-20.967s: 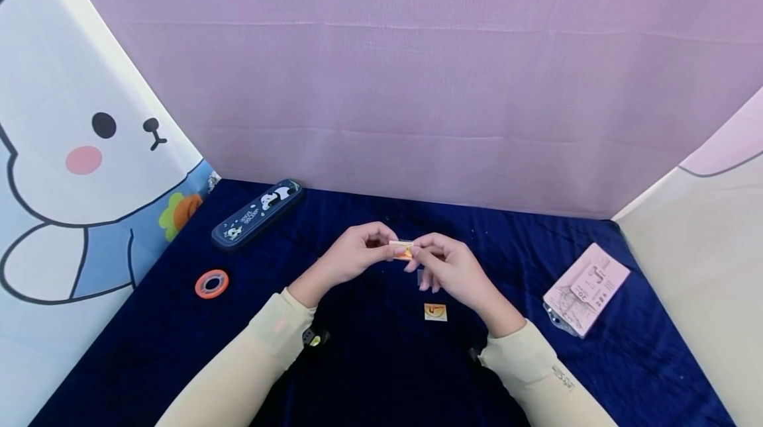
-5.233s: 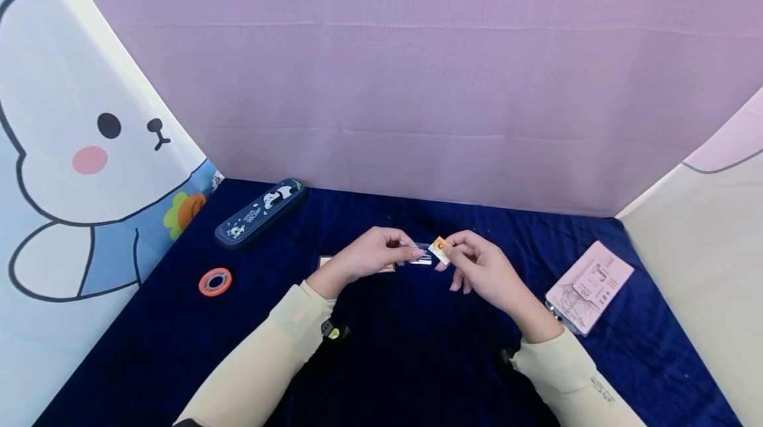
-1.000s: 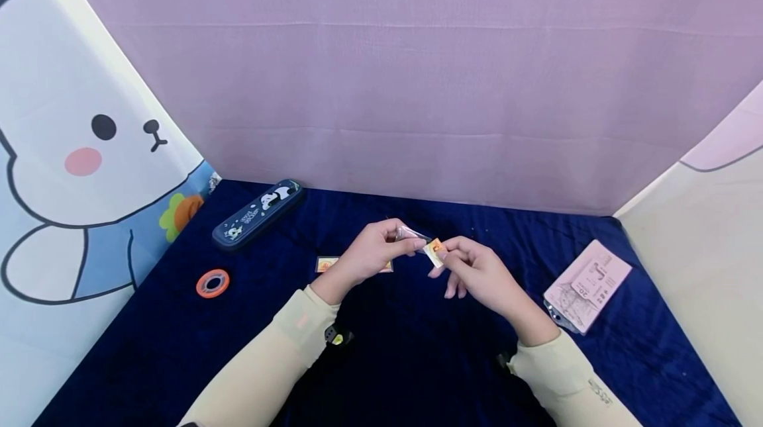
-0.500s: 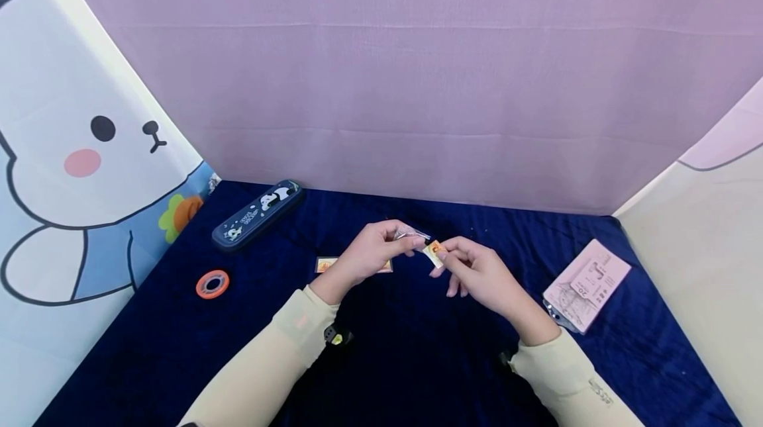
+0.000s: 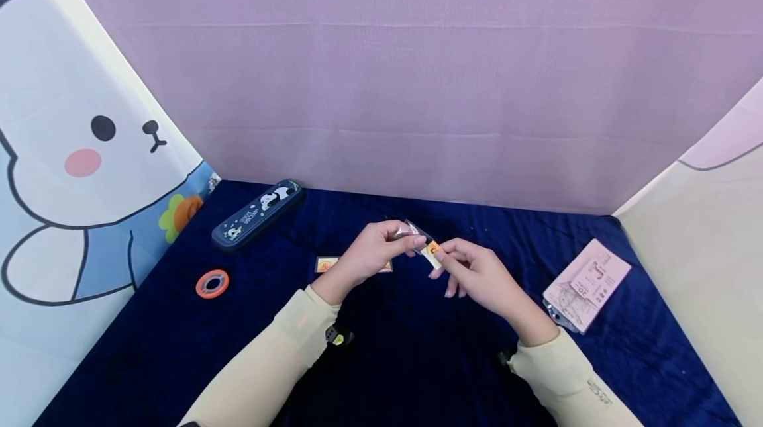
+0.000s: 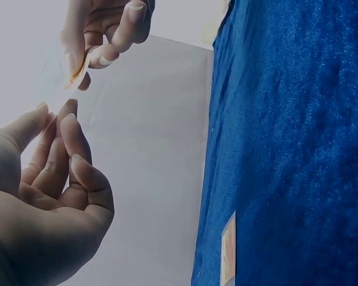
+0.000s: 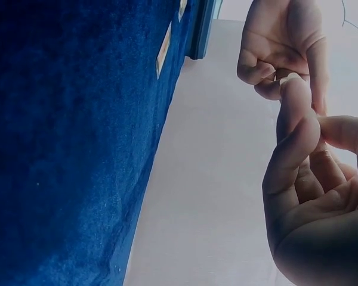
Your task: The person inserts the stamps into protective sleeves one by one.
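Observation:
In the head view, my left hand (image 5: 375, 251) pinches a small clear plastic sleeve (image 5: 408, 229) between thumb and fingers, above the blue cloth. Facing it, my right hand (image 5: 479, 278) pinches a small orange and white card (image 5: 432, 256) by one edge. The card meets the sleeve's near end; whether its edge is inside cannot be made out. In the left wrist view the card (image 6: 77, 76) appears edge-on between the right fingers. The right hand's own fingers hide it in the right wrist view. Behind my left wrist lies a flat orange-patterned card (image 5: 326, 264), partly covered.
A dark blue panda pencil case (image 5: 257, 215) lies at the back left, an orange ring-shaped roll (image 5: 212, 284) nearer. At right is a pink printed packet (image 5: 589, 286) with something clear under it. A pinkish curtain (image 5: 417, 102) hangs behind the cloth.
Over the last second the sleeve turns slightly in my left hand, while the card stays at its end. Since the oldest frame, the card lying near my right hand has left that spot; orange-patterned pieces now lie behind my left wrist.

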`<action>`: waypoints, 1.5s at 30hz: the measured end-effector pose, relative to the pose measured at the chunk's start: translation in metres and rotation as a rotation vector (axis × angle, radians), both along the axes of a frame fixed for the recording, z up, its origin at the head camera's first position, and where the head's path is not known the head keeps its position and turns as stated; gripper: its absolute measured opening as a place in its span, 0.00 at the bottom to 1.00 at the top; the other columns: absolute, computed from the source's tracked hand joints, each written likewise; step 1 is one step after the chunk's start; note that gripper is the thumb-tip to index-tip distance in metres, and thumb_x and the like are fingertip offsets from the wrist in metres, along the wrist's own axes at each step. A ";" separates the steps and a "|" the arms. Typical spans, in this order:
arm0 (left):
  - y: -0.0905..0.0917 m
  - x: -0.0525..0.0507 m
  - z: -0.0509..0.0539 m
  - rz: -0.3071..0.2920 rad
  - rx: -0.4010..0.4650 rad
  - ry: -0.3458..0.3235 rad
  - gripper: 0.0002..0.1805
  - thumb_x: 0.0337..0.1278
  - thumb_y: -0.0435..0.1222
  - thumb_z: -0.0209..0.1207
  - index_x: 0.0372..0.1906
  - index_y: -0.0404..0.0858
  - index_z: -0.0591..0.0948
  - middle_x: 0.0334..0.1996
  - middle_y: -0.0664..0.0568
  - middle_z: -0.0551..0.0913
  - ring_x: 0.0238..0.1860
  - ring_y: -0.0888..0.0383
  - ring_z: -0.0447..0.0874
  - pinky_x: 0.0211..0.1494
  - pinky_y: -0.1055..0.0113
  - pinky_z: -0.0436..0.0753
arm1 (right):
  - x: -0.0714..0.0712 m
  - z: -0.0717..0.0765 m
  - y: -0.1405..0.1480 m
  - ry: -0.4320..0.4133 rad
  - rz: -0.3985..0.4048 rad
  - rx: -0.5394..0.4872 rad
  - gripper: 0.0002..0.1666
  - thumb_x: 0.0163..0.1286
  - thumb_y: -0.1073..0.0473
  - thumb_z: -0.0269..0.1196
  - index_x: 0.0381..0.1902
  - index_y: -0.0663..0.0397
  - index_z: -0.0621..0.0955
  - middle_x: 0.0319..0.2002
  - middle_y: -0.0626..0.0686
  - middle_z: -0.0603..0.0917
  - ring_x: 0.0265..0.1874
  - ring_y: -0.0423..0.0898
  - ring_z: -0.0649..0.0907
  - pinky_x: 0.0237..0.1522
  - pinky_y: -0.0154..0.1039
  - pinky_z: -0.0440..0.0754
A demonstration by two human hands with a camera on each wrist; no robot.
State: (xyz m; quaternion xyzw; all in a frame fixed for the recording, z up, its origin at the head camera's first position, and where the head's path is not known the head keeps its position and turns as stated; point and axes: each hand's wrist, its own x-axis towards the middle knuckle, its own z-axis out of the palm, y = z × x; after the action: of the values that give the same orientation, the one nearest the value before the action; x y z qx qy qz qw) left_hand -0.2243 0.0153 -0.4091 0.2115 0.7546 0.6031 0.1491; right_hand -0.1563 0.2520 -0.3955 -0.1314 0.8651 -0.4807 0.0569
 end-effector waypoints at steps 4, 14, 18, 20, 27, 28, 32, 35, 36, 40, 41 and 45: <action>0.000 0.000 0.000 -0.008 -0.010 -0.002 0.16 0.71 0.51 0.68 0.52 0.45 0.90 0.49 0.51 0.92 0.46 0.57 0.90 0.68 0.50 0.84 | 0.000 0.002 -0.001 0.007 -0.003 0.004 0.13 0.85 0.48 0.58 0.54 0.47 0.84 0.39 0.50 0.94 0.24 0.47 0.88 0.27 0.41 0.87; 0.000 0.002 0.000 -0.005 -0.046 -0.003 0.16 0.72 0.50 0.68 0.52 0.46 0.90 0.48 0.52 0.93 0.44 0.59 0.90 0.68 0.49 0.83 | 0.000 0.002 -0.002 0.005 -0.011 -0.004 0.15 0.85 0.47 0.58 0.54 0.48 0.84 0.39 0.51 0.94 0.24 0.47 0.88 0.26 0.41 0.87; -0.001 0.002 -0.001 -0.006 -0.043 -0.006 0.15 0.72 0.50 0.67 0.53 0.46 0.90 0.48 0.52 0.93 0.45 0.59 0.90 0.68 0.49 0.83 | 0.000 0.002 -0.001 -0.001 -0.012 -0.012 0.15 0.85 0.47 0.59 0.54 0.49 0.84 0.39 0.52 0.94 0.24 0.47 0.88 0.26 0.41 0.86; -0.001 0.002 -0.001 -0.010 -0.039 -0.010 0.16 0.72 0.50 0.67 0.53 0.46 0.90 0.48 0.52 0.93 0.45 0.58 0.90 0.68 0.49 0.83 | 0.000 0.002 -0.001 -0.010 -0.007 -0.014 0.15 0.85 0.47 0.58 0.54 0.49 0.84 0.39 0.52 0.94 0.24 0.48 0.88 0.26 0.41 0.86; -0.001 0.003 -0.001 -0.007 -0.035 -0.004 0.16 0.72 0.51 0.67 0.53 0.47 0.90 0.50 0.52 0.92 0.46 0.58 0.90 0.64 0.53 0.84 | -0.001 0.003 -0.001 -0.017 0.006 -0.009 0.15 0.85 0.47 0.58 0.55 0.48 0.83 0.39 0.52 0.94 0.24 0.48 0.88 0.26 0.42 0.87; 0.000 0.003 -0.001 -0.006 -0.031 -0.002 0.16 0.72 0.51 0.68 0.53 0.46 0.90 0.49 0.52 0.92 0.46 0.58 0.90 0.64 0.54 0.84 | 0.000 0.003 -0.001 -0.018 0.008 -0.010 0.15 0.85 0.47 0.58 0.55 0.49 0.83 0.39 0.52 0.94 0.24 0.48 0.88 0.26 0.42 0.87; 0.001 0.003 -0.002 -0.004 -0.006 0.004 0.15 0.71 0.50 0.68 0.52 0.45 0.91 0.49 0.51 0.92 0.47 0.55 0.90 0.65 0.46 0.84 | 0.000 0.004 -0.002 -0.020 0.005 -0.021 0.15 0.85 0.47 0.58 0.54 0.49 0.83 0.40 0.52 0.94 0.24 0.48 0.88 0.26 0.43 0.87; 0.002 0.002 -0.002 -0.002 0.004 0.011 0.15 0.71 0.50 0.69 0.52 0.45 0.91 0.50 0.50 0.92 0.48 0.50 0.90 0.66 0.39 0.82 | -0.001 0.004 -0.003 -0.014 -0.003 -0.028 0.15 0.86 0.46 0.57 0.54 0.48 0.83 0.40 0.52 0.94 0.24 0.48 0.88 0.26 0.43 0.87; 0.001 0.002 -0.002 -0.002 0.003 0.014 0.16 0.71 0.50 0.68 0.52 0.45 0.91 0.50 0.50 0.92 0.49 0.49 0.90 0.66 0.39 0.82 | -0.001 0.005 -0.003 -0.011 -0.005 -0.029 0.15 0.86 0.46 0.57 0.54 0.48 0.83 0.40 0.52 0.94 0.24 0.48 0.88 0.26 0.42 0.87; 0.000 0.002 0.000 -0.003 -0.008 0.024 0.16 0.71 0.51 0.68 0.53 0.46 0.90 0.52 0.51 0.91 0.47 0.53 0.90 0.65 0.45 0.84 | -0.001 0.006 -0.003 -0.009 0.003 -0.026 0.15 0.86 0.46 0.57 0.55 0.47 0.83 0.40 0.51 0.94 0.24 0.48 0.88 0.27 0.43 0.87; 0.000 0.002 0.000 -0.009 -0.007 0.027 0.16 0.72 0.50 0.67 0.54 0.46 0.90 0.52 0.51 0.91 0.47 0.54 0.90 0.65 0.46 0.84 | -0.001 0.007 -0.003 -0.009 0.009 -0.024 0.14 0.86 0.46 0.57 0.55 0.46 0.83 0.40 0.51 0.93 0.24 0.48 0.88 0.27 0.43 0.87; -0.002 0.001 0.000 -0.050 0.007 0.032 0.15 0.73 0.48 0.67 0.53 0.45 0.90 0.52 0.50 0.91 0.49 0.47 0.88 0.65 0.44 0.84 | -0.001 0.008 -0.002 -0.004 0.040 -0.014 0.13 0.85 0.48 0.58 0.55 0.45 0.84 0.40 0.51 0.93 0.24 0.47 0.88 0.26 0.42 0.87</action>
State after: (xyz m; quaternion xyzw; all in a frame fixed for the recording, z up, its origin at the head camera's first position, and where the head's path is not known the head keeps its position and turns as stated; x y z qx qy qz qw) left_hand -0.2229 0.0128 -0.4089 0.2404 0.7491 0.5984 0.1515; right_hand -0.1568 0.2500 -0.3872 -0.1481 0.8589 -0.4856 0.0671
